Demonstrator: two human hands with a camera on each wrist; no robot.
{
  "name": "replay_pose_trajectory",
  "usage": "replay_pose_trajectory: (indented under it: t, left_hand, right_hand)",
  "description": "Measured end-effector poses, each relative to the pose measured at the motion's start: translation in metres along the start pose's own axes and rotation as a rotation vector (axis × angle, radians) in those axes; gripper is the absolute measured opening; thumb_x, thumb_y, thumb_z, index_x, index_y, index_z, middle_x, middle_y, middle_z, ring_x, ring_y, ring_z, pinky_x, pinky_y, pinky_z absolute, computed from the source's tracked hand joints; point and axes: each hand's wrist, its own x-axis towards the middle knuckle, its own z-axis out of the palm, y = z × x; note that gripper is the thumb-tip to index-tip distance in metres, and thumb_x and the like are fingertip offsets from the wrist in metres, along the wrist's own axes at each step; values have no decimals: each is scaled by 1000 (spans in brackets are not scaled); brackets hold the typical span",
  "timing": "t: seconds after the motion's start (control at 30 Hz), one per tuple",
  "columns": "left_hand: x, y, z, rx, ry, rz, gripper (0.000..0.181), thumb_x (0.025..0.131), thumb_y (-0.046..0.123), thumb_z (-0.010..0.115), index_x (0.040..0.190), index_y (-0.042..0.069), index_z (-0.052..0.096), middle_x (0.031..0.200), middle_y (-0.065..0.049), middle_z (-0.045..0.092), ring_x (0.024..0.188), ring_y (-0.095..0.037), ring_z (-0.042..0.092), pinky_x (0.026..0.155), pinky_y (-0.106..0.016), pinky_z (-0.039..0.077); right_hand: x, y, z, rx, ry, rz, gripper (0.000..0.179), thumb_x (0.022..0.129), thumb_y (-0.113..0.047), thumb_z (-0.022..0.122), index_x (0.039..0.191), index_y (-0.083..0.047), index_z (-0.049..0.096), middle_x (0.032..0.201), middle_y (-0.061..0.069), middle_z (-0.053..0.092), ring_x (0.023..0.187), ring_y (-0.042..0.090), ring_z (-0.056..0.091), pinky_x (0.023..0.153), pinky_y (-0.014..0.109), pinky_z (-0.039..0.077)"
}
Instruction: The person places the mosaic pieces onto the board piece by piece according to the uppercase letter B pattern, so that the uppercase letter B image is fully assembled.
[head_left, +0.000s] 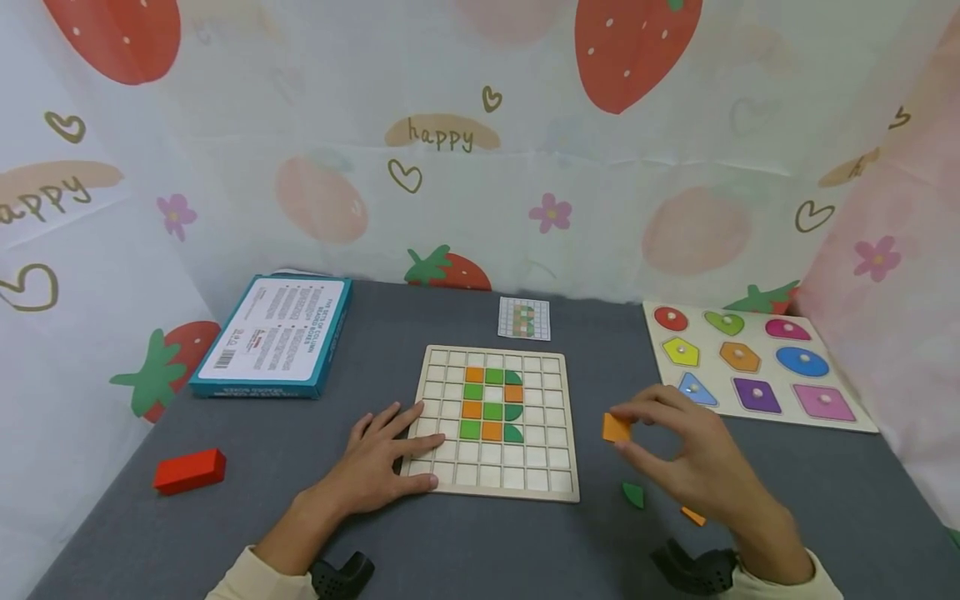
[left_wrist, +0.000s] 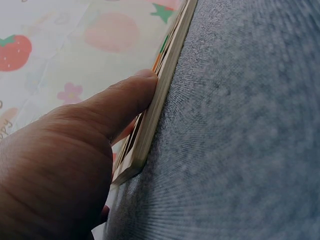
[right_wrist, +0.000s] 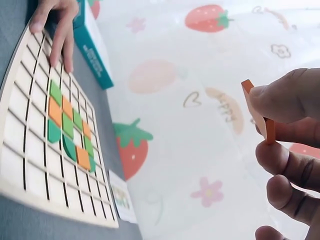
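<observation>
In the head view a wooden grid board point(head_left: 551, 479) lies mid-table, with green and orange square tiles and dark green quarter-round tiles set in its cells. My left hand point(head_left: 375, 467) rests with spread fingers on the board's left edge; the left wrist view shows the thumb point(left_wrist: 125, 100) on its rim. Right of the board, my right hand point(head_left: 686, 458) pinches an orange square tile point(head_left: 617, 427) between thumb and fingers, held up off the table. Below that hand lie a dark green quarter-round tile point(head_left: 633, 496) and another orange tile point(head_left: 693, 517).
A small pattern card point(head_left: 524, 318) lies behind the board. At back left is a blue box point(head_left: 273, 333), and a red block point(head_left: 190, 472) sits at front left. A shape puzzle board point(head_left: 757, 367) with knobbed pieces lies at right. A printed cloth hangs behind the table.
</observation>
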Motion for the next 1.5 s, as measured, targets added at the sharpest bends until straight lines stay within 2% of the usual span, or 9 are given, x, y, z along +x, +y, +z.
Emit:
replay_pose_trajectory:
  t: [0.2,0.53,0.77,0.93,1.23,1.37,1.5]
  left_hand:
    - [0,-1,1,-5,5,4,62,84,61,64,136,27,60,154,-10,29,140,-42,18,104,-66,8]
    - [0,-1,1,-6,7,3,63,84,62,63,136,27,59,155,-9,28,141,-41,16,105,-65,6]
    - [1,-1,1,-2,13,11,62,84,60,64,136,27,60,155,-10,29,140,-42,17,105,-65,7]
    - [1,-1,1,5,15,12,60,85,60,63,136,27,60,154,-10,30,140,-43,18,104,-66,8]
    - [0,1,1,11,12,7,60,85,61,62,136,27,60,154,-10,30,140,-43,18,104,-67,8]
    - [0,0,1,13,12,4,60,86,61,61,135,28,60,154,-10,30,140,-43,18,104,-67,8]
    - [0,-1,2,10,13,9,60,86,61,61,136,28,60,154,-11,30,140,-43,18,104,-67,8]
  right_hand:
    - [9,-5,14,65,52,-23,42,71,6,82,110,-7,71,101,-2,61,88,13,55,75,20,46]
    - [31,-16,47,102,56,-32,35,77,-2,81,110,-7,72,102,-3,61,92,15,53,76,30,49]
    - [38,-18,68,120,25,27,29,79,-8,80,108,-8,73,104,-5,60,97,14,52,78,36,49]
    - [43,-17,85,93,1,70,29,81,-10,79,108,-8,72,104,-5,60,98,13,51,79,39,49]
    - [49,-9,109,100,18,79,26,80,-11,80,105,-9,73,99,-6,59,95,11,54,77,36,49]
    - [49,-4,123,128,18,79,25,81,-9,79,105,-8,73,99,-5,59,94,14,54,76,41,50]
    - [48,-1,136,148,-6,128,25,81,-9,78,106,-8,73,101,-4,60,96,17,53,77,46,50]
